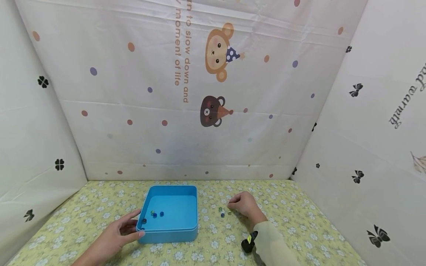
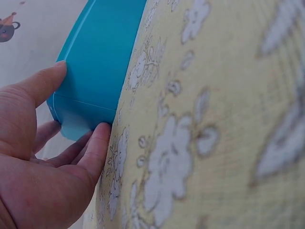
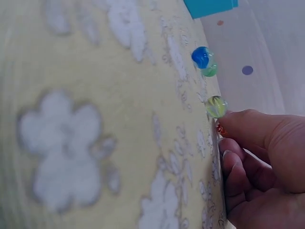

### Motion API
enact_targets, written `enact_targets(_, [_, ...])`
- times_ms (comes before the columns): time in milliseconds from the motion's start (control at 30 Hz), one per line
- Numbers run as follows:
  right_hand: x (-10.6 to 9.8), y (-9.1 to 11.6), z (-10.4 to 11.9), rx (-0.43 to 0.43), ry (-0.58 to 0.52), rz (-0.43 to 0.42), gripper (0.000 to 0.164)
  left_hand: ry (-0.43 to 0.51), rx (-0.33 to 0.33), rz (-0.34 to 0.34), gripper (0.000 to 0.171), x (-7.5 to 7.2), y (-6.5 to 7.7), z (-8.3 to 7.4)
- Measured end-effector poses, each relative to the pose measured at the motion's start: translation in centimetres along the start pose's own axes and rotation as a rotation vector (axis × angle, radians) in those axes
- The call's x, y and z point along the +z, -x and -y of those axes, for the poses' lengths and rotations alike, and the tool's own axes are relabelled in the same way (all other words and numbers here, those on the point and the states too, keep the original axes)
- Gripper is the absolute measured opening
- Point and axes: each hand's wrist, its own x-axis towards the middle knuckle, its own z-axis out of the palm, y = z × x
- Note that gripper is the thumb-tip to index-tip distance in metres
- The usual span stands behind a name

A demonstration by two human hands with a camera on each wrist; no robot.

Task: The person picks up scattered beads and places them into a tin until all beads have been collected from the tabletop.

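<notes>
A square blue box [image 1: 176,236] stands on the flowered cloth, its top open. Several marbles [image 1: 161,214] lie inside it toward the left. My left hand [image 1: 114,234] holds the box by its front left corner, thumb at the front and fingers along the left side. To the right of the box my right hand [image 1: 245,204] is down at the cloth, pinching an orange-red marble [image 3: 220,128] between thumb and fingers. Beside it lie a yellow marble [image 3: 217,107], a blue marble [image 3: 200,57] and a green marble [image 3: 209,70].
A yellow flowered cloth [image 1: 213,255] covers the table. Printed white sheets [image 1: 186,147] hang at the back and both sides. The right wrist wears a black strap with a small device [image 1: 247,244].
</notes>
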Motion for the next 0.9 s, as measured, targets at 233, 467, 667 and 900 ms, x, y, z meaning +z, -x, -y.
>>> enact_targets(233, [-0.11,0.13,-0.15,0.000,-0.018,0.001,0.003,0.003,-0.001,-0.004,0.086,0.14,0.07,-0.21])
enact_targets(467, [0.07,0.08,-0.17,-0.011,-0.017,-0.004,0.004,-0.007,-0.005,-0.007,0.086,0.11,0.06,-0.02])
enact_targets(667, [0.15,0.09,-0.10,-0.019,-0.018,-0.014,0.004,-0.006,0.005,0.010,0.087,-0.07,0.01,0.25])
enact_targets(900, [0.13,0.07,-0.16,-0.012,-0.013,-0.012,0.004,-0.011,0.016,0.022,0.088,-0.21,0.04,0.45])
